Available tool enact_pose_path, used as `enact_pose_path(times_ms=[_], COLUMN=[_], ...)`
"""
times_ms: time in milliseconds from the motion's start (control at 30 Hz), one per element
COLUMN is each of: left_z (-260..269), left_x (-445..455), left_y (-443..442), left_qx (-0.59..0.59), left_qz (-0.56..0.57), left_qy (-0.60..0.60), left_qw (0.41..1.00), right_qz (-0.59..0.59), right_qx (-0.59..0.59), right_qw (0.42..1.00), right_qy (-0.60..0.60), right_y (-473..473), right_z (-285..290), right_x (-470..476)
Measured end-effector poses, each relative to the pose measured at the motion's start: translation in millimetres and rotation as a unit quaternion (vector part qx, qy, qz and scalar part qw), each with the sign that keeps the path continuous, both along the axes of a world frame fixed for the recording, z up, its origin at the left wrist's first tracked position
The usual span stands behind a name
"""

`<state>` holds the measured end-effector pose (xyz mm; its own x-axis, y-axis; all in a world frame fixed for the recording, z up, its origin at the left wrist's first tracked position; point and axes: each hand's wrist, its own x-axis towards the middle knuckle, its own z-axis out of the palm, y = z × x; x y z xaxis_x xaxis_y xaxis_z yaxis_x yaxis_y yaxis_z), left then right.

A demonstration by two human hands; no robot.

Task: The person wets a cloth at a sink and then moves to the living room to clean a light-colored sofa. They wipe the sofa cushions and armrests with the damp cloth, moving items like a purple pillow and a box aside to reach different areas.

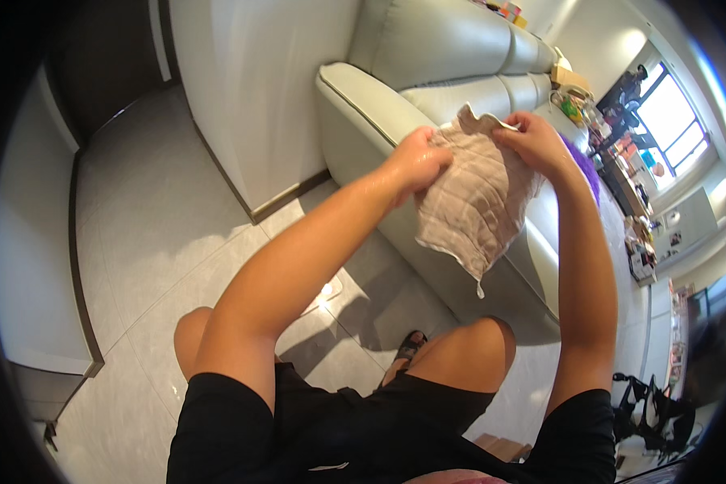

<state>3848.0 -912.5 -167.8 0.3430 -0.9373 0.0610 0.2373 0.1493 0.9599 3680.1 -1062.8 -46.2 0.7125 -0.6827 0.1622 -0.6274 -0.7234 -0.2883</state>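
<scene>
A beige quilted cloth (pixel 478 196) with pale trim hangs in front of me, a small loop (pixel 480 289) dangling from its lowest corner. My left hand (pixel 422 163) grips the cloth's upper left side with the fingers curled in. At its top right edge, my right hand (pixel 535 140) pinches the trim between thumb and fingers. The top edge curls over between the two hands. Wet-looking spots shine on my left hand. Behind the cloth is a pale leather sofa (pixel 363 100), partly covered by it; whether they touch I cannot tell.
Grey floor tiles (pixel 157 187) lie below, with a shiny square plate (pixel 327 293) between my knees. A white wall end (pixel 266 121) meets the sofa on the left. Bags (pixel 572 109) sit farther along the sofa, and a black frame-like object (pixel 650 414) stands at right.
</scene>
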Motion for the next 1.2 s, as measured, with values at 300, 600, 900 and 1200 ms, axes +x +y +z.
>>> enact_pose_path(times_ms=[300,600,900,1200], left_z=[-62.5,-117.9,-131.5,-107.6], left_x=[69.1,193.8,233.9,217.2], left_y=[-37.5,-31.3,-30.7,-17.2], left_qx=[-0.019,-0.060,-0.073,-0.058], left_qz=[0.362,0.443,0.366,0.397], left_qy=[-0.493,-0.247,-0.186,-0.322], left_qw=[0.791,0.860,0.909,0.857], right_qz=[0.163,0.217,0.117,0.201], right_qx=[-0.231,-0.306,-0.157,-0.238], right_qw=[0.952,0.920,0.968,0.939], right_qy=[0.120,0.114,0.159,0.147], right_y=[45.9,16.2,-11.1,0.8], right_z=[-131.5,-146.2,-127.0,-137.1], right_x=[-3.1,205.6,376.7,216.3])
